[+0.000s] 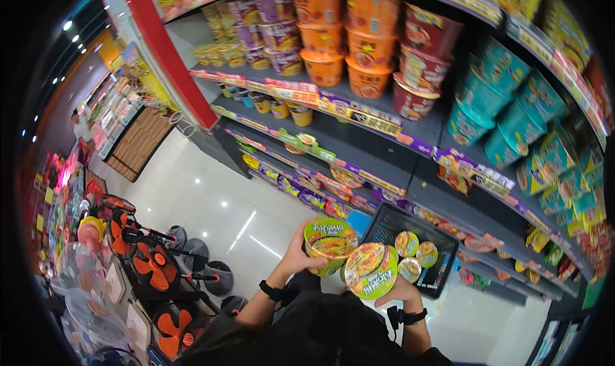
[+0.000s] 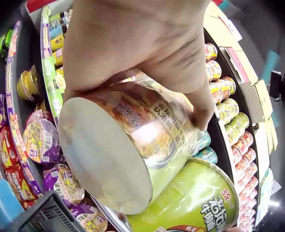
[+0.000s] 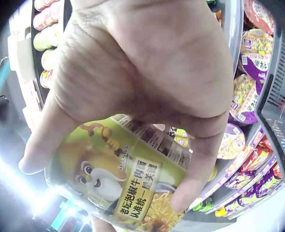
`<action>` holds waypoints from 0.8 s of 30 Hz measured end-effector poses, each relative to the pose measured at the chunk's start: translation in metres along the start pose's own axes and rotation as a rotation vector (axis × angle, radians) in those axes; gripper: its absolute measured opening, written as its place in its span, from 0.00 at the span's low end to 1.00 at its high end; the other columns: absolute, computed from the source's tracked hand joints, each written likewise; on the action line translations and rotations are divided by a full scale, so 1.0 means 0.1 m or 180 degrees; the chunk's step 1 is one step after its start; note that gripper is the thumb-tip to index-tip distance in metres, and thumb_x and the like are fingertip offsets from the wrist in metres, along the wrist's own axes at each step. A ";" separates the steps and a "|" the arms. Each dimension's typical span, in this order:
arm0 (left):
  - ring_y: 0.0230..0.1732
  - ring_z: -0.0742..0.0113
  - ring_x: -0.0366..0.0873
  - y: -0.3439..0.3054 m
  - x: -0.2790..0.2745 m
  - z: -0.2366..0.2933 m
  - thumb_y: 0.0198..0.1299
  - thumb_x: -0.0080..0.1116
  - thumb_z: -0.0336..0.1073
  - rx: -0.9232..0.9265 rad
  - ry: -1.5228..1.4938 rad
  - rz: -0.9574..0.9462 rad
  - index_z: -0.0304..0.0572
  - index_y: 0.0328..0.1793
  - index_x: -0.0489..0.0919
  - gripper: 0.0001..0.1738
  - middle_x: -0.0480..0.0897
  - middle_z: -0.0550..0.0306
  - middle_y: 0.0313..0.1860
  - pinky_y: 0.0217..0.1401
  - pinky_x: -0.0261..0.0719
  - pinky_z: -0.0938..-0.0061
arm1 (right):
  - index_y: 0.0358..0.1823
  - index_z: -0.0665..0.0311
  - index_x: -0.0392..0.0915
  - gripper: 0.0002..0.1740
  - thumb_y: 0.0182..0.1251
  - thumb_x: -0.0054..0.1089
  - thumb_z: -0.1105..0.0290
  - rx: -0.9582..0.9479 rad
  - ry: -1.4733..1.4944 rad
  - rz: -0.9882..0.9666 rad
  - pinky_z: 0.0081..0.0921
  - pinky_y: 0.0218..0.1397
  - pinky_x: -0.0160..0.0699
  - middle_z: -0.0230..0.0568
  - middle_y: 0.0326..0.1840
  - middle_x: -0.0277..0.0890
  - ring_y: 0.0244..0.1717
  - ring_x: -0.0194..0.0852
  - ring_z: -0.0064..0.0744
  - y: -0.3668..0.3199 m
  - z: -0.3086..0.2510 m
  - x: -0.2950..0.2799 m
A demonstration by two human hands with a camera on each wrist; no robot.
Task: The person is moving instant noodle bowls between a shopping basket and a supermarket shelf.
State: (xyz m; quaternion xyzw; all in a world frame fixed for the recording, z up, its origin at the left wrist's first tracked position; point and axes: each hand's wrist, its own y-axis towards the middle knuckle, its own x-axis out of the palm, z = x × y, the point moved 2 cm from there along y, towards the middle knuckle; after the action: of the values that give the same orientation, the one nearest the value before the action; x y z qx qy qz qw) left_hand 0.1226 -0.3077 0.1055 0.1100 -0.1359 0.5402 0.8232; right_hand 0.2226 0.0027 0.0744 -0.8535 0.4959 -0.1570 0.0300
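Observation:
In the head view my left hand (image 1: 296, 256) grips a green instant noodle cup (image 1: 328, 245) by its side, thumb toward me. My right hand (image 1: 403, 293) holds a second green noodle cup (image 1: 370, 271), its printed lid facing up toward me. The cups are side by side in front of my body. Seen from the left wrist, the left cup's white base (image 2: 104, 154) faces the camera, and the other green cup (image 2: 191, 198) overlaps it. In the right wrist view, my fingers and thumb span the right cup (image 3: 104, 179), which has a white-bearded cartoon figure.
Beyond my hands is a black basket (image 1: 398, 220) with several smaller cups (image 1: 409, 268) in it. Shelves (image 1: 384, 119) of stacked noodle tubs run along the front and right. Fans with orange blades (image 1: 154, 267) stand on the left beside the pale tiled floor (image 1: 237, 206).

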 end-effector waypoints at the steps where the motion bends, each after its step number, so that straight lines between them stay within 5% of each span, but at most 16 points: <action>1: 0.77 0.60 0.67 -0.05 -0.11 0.05 0.41 0.86 0.31 0.0007 0.0248 0.0016 0.41 0.85 0.55 0.65 0.69 0.51 0.76 0.80 0.66 0.62 | 0.82 0.65 0.58 0.75 0.27 0.98 0.65 0.0051 -0.0225 -0.0121 0.35 0.79 0.64 0.35 0.77 0.69 0.76 0.64 0.31 0.12 0.00 0.05; 10: 0.74 0.61 0.70 -0.15 -1.37 0.59 0.38 0.90 0.38 0.0310 0.1112 0.0428 0.39 0.83 0.59 0.66 0.72 0.51 0.74 0.79 0.67 0.64 | 0.80 0.64 0.60 0.70 0.30 0.96 0.69 0.0065 -0.0328 -0.0207 0.35 0.76 0.71 0.37 0.75 0.71 0.73 0.69 0.30 1.42 -0.11 0.73; 18: 0.73 0.61 0.72 -0.34 -3.00 1.05 0.38 0.90 0.37 0.0280 0.0668 0.0669 0.37 0.80 0.62 0.62 0.74 0.51 0.71 0.78 0.69 0.63 | 0.82 0.63 0.57 0.73 0.29 0.95 0.73 0.0023 -0.0207 -0.0066 0.39 0.80 0.67 0.38 0.77 0.69 0.76 0.67 0.34 2.85 -0.23 1.73; 20: 0.72 0.62 0.73 -0.44 -3.31 1.15 0.38 0.90 0.36 0.0325 0.0585 0.0796 0.37 0.79 0.63 0.61 0.75 0.51 0.70 0.78 0.70 0.63 | 0.83 0.60 0.55 0.79 0.21 0.96 0.73 -0.0364 -0.0021 -0.0119 0.42 0.81 0.66 0.37 0.79 0.68 0.79 0.66 0.37 3.18 -0.30 2.01; 24: 0.70 0.62 0.74 -0.71 -3.80 1.42 0.37 0.89 0.33 0.0439 0.0616 0.1018 0.38 0.77 0.64 0.59 0.77 0.53 0.67 0.76 0.72 0.63 | 0.84 0.61 0.55 0.77 0.25 0.95 0.72 -0.0436 -0.0261 -0.0235 0.41 0.84 0.61 0.39 0.79 0.68 0.79 0.65 0.37 3.62 -0.41 2.46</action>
State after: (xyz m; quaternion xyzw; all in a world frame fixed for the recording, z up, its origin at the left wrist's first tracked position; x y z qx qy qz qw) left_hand 0.0287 -0.7083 0.1061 0.0907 -0.0346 0.6801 0.7266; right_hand 0.0201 -0.3875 0.0969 -0.8770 0.4721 -0.0887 -0.0140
